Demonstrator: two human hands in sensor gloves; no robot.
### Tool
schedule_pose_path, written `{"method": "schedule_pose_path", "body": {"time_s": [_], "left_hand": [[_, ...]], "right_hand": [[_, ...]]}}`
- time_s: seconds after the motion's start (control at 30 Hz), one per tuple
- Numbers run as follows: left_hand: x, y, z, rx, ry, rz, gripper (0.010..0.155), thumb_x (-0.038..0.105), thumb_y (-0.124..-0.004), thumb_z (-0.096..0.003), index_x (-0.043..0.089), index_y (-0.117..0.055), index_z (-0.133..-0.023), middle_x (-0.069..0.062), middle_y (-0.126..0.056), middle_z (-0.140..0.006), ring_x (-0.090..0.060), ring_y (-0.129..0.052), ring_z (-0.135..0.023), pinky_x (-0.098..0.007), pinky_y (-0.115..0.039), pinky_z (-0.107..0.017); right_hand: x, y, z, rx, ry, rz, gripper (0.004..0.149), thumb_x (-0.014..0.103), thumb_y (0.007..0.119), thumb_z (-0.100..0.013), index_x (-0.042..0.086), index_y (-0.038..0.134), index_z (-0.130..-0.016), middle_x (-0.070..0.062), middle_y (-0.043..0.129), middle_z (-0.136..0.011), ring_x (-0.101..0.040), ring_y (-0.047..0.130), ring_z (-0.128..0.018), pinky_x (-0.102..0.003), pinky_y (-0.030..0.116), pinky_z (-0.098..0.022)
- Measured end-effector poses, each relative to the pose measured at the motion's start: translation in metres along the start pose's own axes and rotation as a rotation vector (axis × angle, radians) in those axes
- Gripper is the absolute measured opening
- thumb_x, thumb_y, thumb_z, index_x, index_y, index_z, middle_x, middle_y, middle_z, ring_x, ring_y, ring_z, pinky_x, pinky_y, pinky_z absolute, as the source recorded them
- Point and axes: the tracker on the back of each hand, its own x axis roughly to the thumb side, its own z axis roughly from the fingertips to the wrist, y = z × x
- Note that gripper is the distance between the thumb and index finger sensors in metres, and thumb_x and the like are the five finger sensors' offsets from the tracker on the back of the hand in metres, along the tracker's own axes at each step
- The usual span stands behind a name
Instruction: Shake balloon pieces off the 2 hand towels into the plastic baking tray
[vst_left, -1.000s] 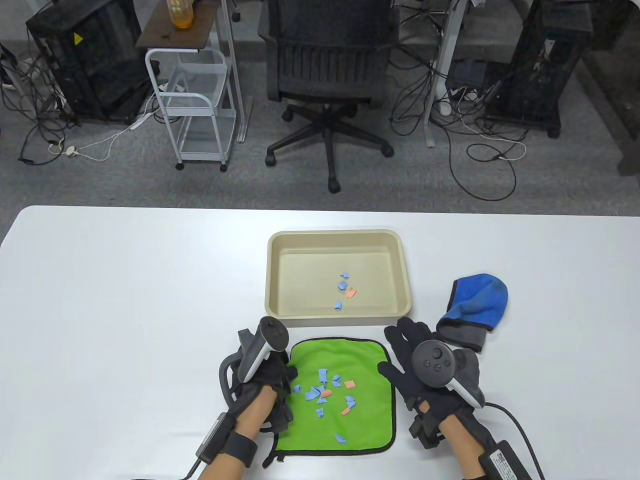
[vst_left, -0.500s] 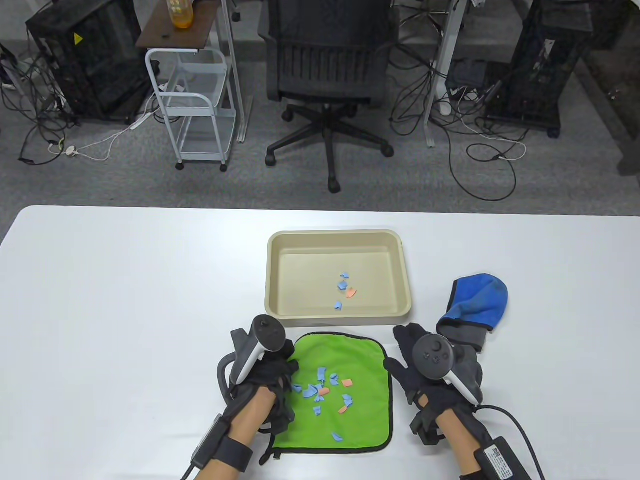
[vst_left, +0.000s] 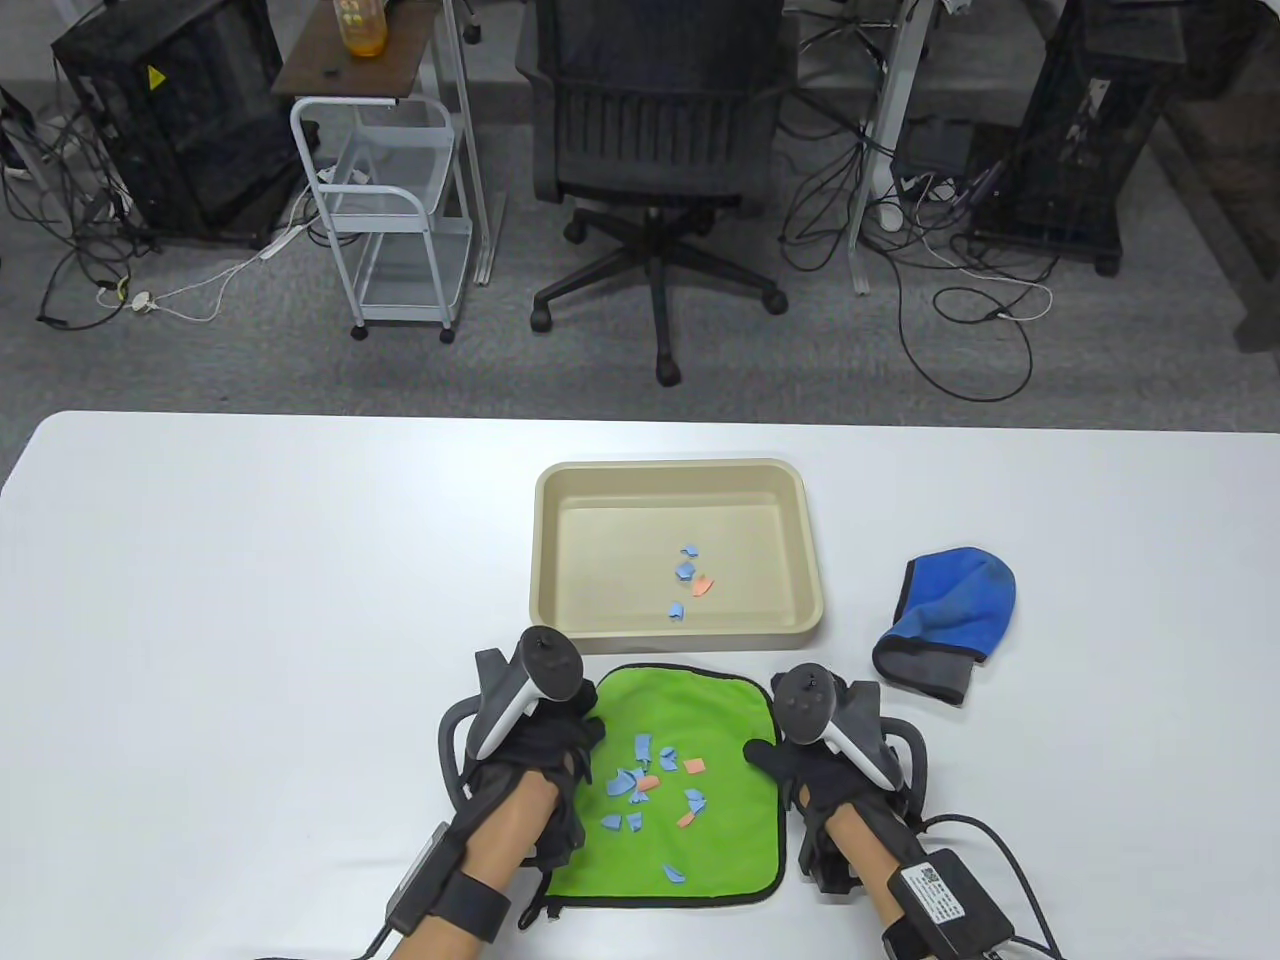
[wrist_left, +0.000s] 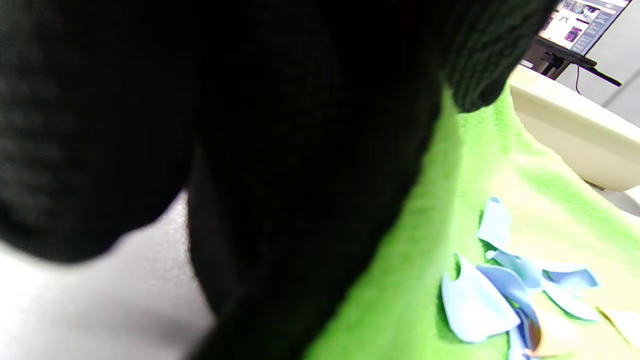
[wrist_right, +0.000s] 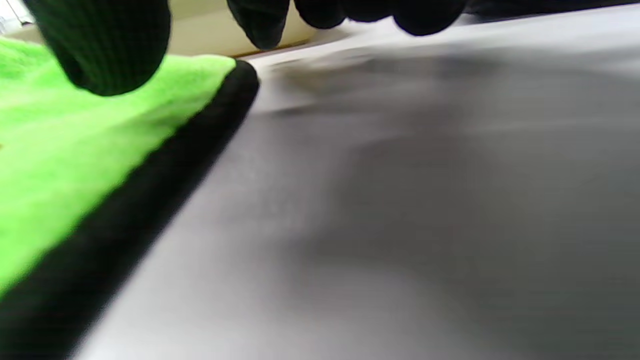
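A green hand towel lies flat near the table's front edge, with several blue and orange balloon pieces on it. My left hand is at its left edge, the thumb on top of the cloth and the edge pinched. My right hand is at the right edge. Its thumb is just over the green cloth and its fingers hang loose above the table. The beige plastic tray stands just behind the towel and holds a few pieces. A crumpled blue towel lies right of the tray.
The tray's near wall is just beyond the green towel's far edge. Cables and a small box trail from my right wrist over the table's front. An office chair stands beyond the table.
My right hand has moved left, away from the blue towel to the green towel's right edge. The left hand has stayed at the left edge, and the towel has shifted slightly.
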Motion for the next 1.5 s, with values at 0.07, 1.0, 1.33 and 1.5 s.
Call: {"method": "schedule_pose_path", "body": {"time_s": [0.07, 1.0, 1.33, 1.5], "left_hand": [[0.0, 0.0, 0.0, -0.008, 0.001, 0.004, 0.039, 0.048, -0.077, -0.0386, 0.046, -0.068, -0.076, 0.012, -0.1, -0.04, -0.006, -0.123, -0.013, -0.027, -0.103, -0.004], [-0.003, 0.009, 0.009, -0.088, 0.013, 0.111, 0.039, 0.048, -0.078, -0.0392, 0.047, -0.069, -0.077, 0.012, -0.101, -0.033, -0.004, -0.122, -0.003, -0.026, -0.103, 0.001], [0.04, 0.027, 0.025, -0.112, 0.004, 0.072, 0.039, 0.046, -0.079, -0.0385, 0.044, -0.071, -0.077, 0.011, -0.102, -0.031, -0.004, -0.122, 0.0, -0.027, -0.103, 0.003], [0.061, 0.049, 0.031, -0.119, 0.012, 0.057, 0.039, 0.046, -0.08, -0.0383, 0.043, -0.072, -0.077, 0.01, -0.103, -0.03, -0.005, -0.122, 0.001, -0.027, -0.103, 0.003]], "right_hand": [[0.002, 0.002, -0.003, -0.005, 0.026, 0.029, 0.08, 0.059, 0.078, -0.037, 0.029, 0.046, -0.104, -0.008, 0.032, -0.111, -0.03, 0.047, -0.086, -0.041, 0.055, -0.062], [0.01, -0.025, 0.007, -0.002, 0.005, -0.269, 0.038, 0.047, 0.084, -0.039, 0.03, 0.078, -0.072, -0.001, 0.078, -0.096, -0.001, 0.105, -0.041, -0.018, 0.092, -0.025], [0.038, -0.06, 0.013, -0.001, -0.074, -0.367, 0.042, 0.038, 0.088, -0.039, 0.026, 0.077, -0.079, -0.004, 0.079, -0.096, 0.004, 0.106, -0.024, -0.012, 0.092, -0.01], [0.045, -0.081, 0.013, 0.003, -0.056, -0.361, 0.042, 0.04, 0.088, -0.039, 0.027, 0.079, -0.078, -0.004, 0.083, -0.094, 0.005, 0.107, -0.02, -0.01, 0.092, -0.006]]}}
